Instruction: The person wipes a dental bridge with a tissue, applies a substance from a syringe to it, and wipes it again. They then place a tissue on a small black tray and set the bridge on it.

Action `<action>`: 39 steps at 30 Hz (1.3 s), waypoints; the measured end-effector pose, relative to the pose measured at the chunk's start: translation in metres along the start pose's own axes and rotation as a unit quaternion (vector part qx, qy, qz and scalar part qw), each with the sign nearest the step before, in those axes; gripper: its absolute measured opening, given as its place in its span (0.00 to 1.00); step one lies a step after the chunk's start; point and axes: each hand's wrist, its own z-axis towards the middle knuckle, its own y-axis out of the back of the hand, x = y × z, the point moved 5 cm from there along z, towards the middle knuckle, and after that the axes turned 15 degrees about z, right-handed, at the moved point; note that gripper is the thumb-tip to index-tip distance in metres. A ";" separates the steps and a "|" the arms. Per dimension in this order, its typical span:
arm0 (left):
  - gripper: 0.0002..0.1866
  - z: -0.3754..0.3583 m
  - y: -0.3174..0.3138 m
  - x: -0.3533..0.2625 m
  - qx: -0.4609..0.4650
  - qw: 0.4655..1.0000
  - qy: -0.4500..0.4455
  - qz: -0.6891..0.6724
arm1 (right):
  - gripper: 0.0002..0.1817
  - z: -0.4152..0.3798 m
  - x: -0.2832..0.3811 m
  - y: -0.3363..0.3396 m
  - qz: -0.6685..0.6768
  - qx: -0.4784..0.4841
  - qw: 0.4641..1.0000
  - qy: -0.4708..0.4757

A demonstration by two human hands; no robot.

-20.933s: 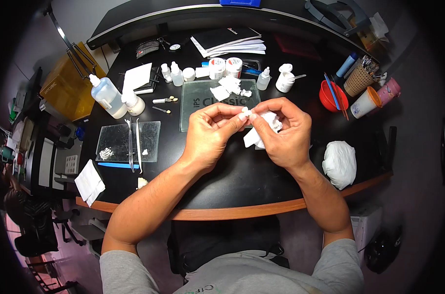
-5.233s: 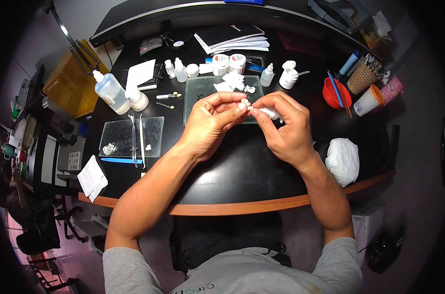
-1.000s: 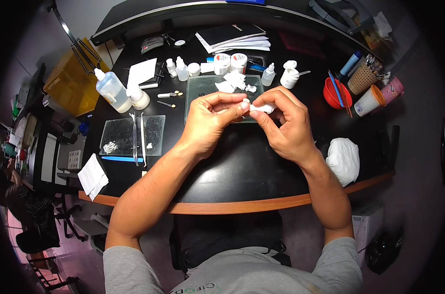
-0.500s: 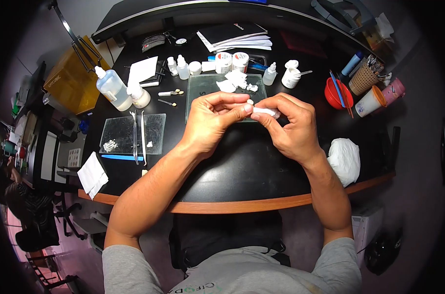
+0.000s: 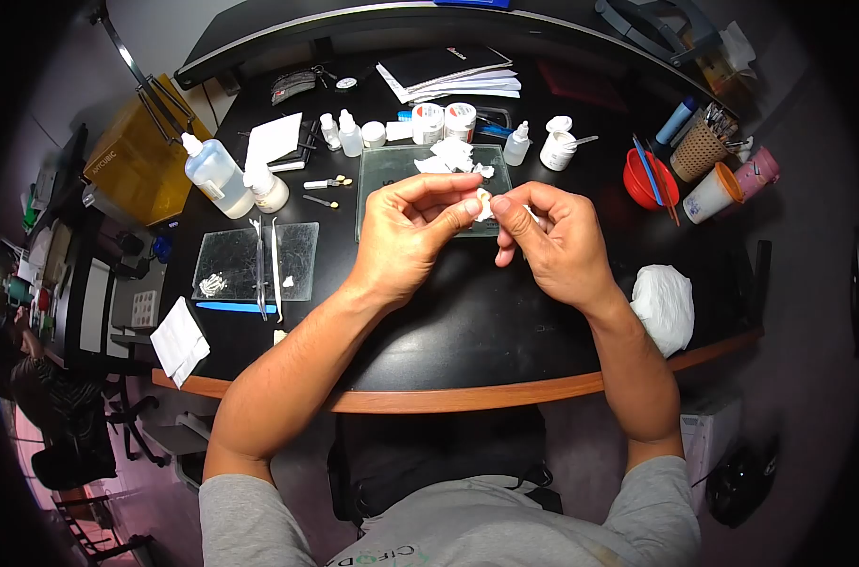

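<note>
Above the near edge of a glass plate [image 5: 377,194], my left hand [image 5: 415,217] pinches a small whitish piece [image 5: 484,202] between thumb and fingertips. My right hand [image 5: 552,227] is closed at the right side of that piece, thumb against the index finger. A bit of white tissue shows behind the right fingers, mostly hidden. Crumpled white tissue [image 5: 448,156] lies on the glass plate just beyond both hands.
A second glass plate [image 5: 302,246] at the left bears metal tools and white bits. Bottles [image 5: 351,134] and jars [image 5: 428,123] line the back. At the right are a red bowl [image 5: 641,180], cups [image 5: 713,200] and a white bundle [image 5: 664,307].
My right hand has turned, its thumb now over the index finger and its other fingers lower. The white tissue in it is now mostly hidden. My left hand has hardly moved.
</note>
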 end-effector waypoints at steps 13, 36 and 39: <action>0.21 0.001 -0.001 0.011 0.064 0.964 0.139 -0.216 | 0.11 0.001 0.004 0.003 -0.026 -0.025 0.998 0.056; 0.19 0.001 -0.001 0.009 0.047 0.971 0.152 -0.181 | 0.07 0.005 0.004 0.016 -0.093 -0.079 0.981 0.153; 0.18 0.001 -0.001 0.010 0.045 0.971 0.151 -0.180 | 0.06 0.005 0.001 0.014 -0.044 -0.072 0.985 0.152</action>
